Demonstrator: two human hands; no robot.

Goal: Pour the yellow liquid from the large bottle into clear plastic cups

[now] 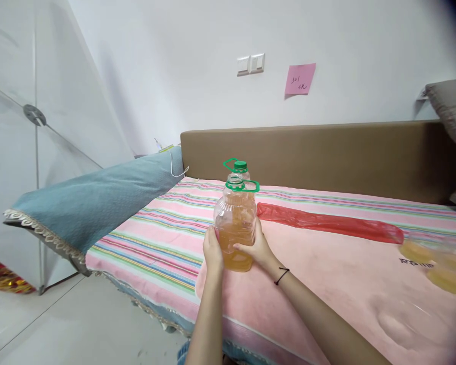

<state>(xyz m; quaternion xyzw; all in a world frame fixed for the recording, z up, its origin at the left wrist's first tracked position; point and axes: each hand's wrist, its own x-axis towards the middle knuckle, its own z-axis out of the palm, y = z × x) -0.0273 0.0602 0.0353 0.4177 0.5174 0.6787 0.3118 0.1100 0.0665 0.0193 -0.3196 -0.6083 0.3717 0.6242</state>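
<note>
Both my hands are around a clear plastic bottle [231, 230] part-filled with amber liquid. Its mouth is uncapped, and a green carrying ring sits at its neck. My left hand [213, 251] presses on its left side, while my right hand [257, 246] grips the right side with the thumb across the front. Directly behind stands a second bottle [247, 175] with a green cap and green ring, mostly hidden by the first. Where the front bottle's base meets the pink mat [307, 274], I cannot tell if it rests or hovers.
A red plastic bag [327, 223] lies flattened to the right. Clear containers with yellow liquid [448, 279] stand at the far right, near an empty-looking clear bowl [406, 319]. Behind is a brown headboard [311, 157]; a blue-covered bed end [110, 187] rises at left.
</note>
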